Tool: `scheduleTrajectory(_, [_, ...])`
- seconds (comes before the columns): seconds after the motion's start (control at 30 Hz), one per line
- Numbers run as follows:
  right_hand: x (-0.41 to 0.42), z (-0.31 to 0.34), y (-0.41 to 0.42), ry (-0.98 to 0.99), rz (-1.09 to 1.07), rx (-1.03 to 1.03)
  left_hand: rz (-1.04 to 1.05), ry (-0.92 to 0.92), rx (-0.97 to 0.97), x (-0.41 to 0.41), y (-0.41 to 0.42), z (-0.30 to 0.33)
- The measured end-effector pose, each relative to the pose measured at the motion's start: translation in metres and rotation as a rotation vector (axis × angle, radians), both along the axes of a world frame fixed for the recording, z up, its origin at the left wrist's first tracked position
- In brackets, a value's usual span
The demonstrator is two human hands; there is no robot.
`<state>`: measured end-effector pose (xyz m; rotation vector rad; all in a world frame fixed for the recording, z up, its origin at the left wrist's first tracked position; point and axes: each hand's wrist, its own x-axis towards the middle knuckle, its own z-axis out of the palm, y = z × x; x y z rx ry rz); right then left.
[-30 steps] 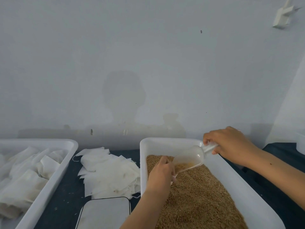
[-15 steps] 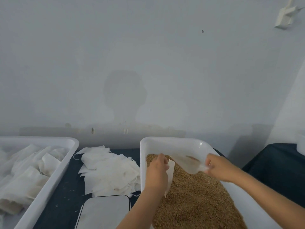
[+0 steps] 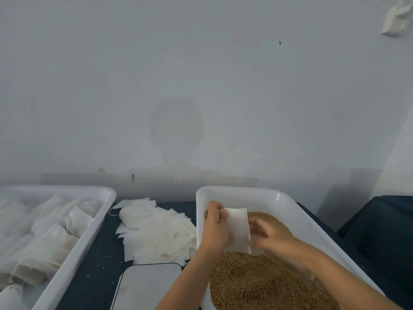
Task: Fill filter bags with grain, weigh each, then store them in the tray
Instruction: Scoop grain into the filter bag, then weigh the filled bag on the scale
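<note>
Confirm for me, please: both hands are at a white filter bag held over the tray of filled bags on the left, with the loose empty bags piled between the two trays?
Not quite. The head view shows the left hand and right hand at the filter bag over the grain tray on the right, not the tray of filled bags. The empty bags do lie piled between the two trays.

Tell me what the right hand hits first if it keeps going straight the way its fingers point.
The right hand points left, toward the filter bag that the left hand holds over the grain tray. It would meet that bag first; its blurred fingers may already touch it.
</note>
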<state>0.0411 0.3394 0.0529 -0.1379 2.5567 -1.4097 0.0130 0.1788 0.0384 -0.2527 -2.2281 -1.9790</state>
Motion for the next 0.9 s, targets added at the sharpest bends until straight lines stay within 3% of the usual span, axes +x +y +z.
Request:
scheduleTrajectory(0.07, [0.001,0.003,-0.008,-0.044,-0.017,-0.253,-0.036,0.005,0.08,0.003,0.0,0.005])
scheduleTrajectory(0.37, [0.01,0.016,-0.057,0.368,-0.236,-0.347,-0.22,0.094,0.309,0.029,-0.039,0.019])
scheduleTrajectory(0.53, [0.019,0.025,-0.107,0.381,-0.275,-0.432,-0.023,0.208,0.069,0.038,-0.085,0.021])
scheduleTrajectory(0.63, [0.021,0.02,-0.142,0.374,-0.319,-0.436,0.074,0.224,0.053,0.045,-0.113,0.018])
scheduleTrajectory(0.9, [0.033,-0.028,-0.214,0.359,-0.337,-0.204,0.251,0.075,-0.134,0.061,-0.175,-0.019])
